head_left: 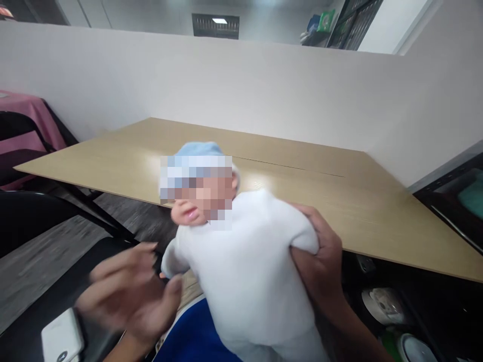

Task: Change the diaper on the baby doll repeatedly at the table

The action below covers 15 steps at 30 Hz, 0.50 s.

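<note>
A baby doll in a white outfit is held up in front of me, partly over the near edge of the table. Its light blue cap is tilted to the left, and the upper face is blurred out. My right hand grips the doll by the arm and side on the right, thumb in front and fingers behind. Slightly motion-smeared, my left hand is open with its fingers apart, close to the doll's other sleeve, and nothing is in it.
A wooden-topped table stands against a white partition wall. At lower left, a white device lies on a black chair seat. A pink cloth hangs at far left. Round containers sit below the table's right side.
</note>
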{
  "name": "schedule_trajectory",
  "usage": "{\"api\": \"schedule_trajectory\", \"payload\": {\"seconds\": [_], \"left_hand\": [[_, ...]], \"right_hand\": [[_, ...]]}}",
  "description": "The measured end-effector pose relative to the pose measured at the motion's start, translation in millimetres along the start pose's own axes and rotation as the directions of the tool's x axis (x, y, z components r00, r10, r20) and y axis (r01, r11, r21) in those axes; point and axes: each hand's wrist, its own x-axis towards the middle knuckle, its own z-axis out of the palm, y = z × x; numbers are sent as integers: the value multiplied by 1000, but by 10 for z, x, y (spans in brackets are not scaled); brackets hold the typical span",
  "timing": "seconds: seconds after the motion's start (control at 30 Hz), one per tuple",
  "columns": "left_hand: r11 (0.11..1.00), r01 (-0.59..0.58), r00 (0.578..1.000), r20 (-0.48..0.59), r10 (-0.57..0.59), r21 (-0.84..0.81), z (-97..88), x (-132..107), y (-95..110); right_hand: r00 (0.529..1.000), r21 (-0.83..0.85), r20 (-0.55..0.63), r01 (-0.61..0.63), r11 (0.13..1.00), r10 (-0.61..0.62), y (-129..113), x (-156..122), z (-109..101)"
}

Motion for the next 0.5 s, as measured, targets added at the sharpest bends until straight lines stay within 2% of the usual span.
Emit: {"api": "schedule_trajectory", "payload": {"seconds": [0.03, 0.07, 0.1, 0.13, 0.17, 0.2, 0.27, 0.33, 0.4, 0.43, 0.5], "left_hand": [[999, 45, 998, -35, -46, -20, 52, 83, -67], [994, 93, 996, -2, -93, -51, 106, 177, -138], [985, 147, 986, 94, -139, -85, 162, 278, -209], [972, 207, 956, 235, -176, -113, 225, 381, -279], [958, 257, 906, 378, -193, -128, 294, 485, -346], [945, 296, 856, 477, -198, -140, 369, 586, -408], [929, 332, 799, 572, -183, -165, 532, 781, -517], [927, 332, 785, 597, -168, -175, 695, 971, -617], [928, 333, 772, 613, -168, -166, 844, 1159, -725], [928, 338, 760, 627, -170, -158, 912, 1253, -784], [922, 357, 720, 673, -171, -147, 1039, 1432, -909]], "right_hand": [[998, 36, -49, -46, 998, 48, 4, 34, -23], [991, 72, -91, -89, 993, 96, 18, 66, -37], [982, 107, -126, -129, 986, 142, 43, 98, -42], [972, 138, -151, -162, 977, 183, 77, 132, -40], [962, 164, -167, -189, 968, 216, 119, 170, -33], [955, 180, -172, -213, 960, 244, 170, 214, -27], [950, 166, -163, -238, 957, 265, 295, 328, -37], [962, 59, -139, -228, 972, 235, 455, 481, -110], [985, -173, -99, -157, 972, 141, 645, 655, -255], [995, -317, -66, -95, 944, 78, 747, 741, -346], [998, -567, 53, 55, 822, -31, 949, 896, -526]]}}
